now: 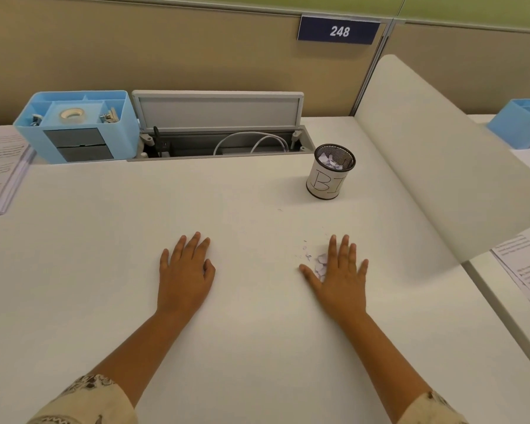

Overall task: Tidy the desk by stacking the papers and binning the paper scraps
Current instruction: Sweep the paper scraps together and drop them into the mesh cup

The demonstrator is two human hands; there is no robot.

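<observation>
My left hand lies flat, palm down, on the white desk, fingers apart and holding nothing. Flat on the desk to its right rests my right hand, fingers spread. A small heap of pale paper scraps lies between its thumb and index finger, partly under the palm, with a few tiny bits scattered to the left. The bin, a black mesh cup wrapped in paper lettered "BI", stands beyond my right hand and holds scraps. A stack of printed papers sits at the desk's far left edge.
A light blue organiser with tape and clips stands at the back left. An open cable tray with its raised lid runs along the back. A white divider panel slants on the right; beyond it lie more papers and another blue organiser.
</observation>
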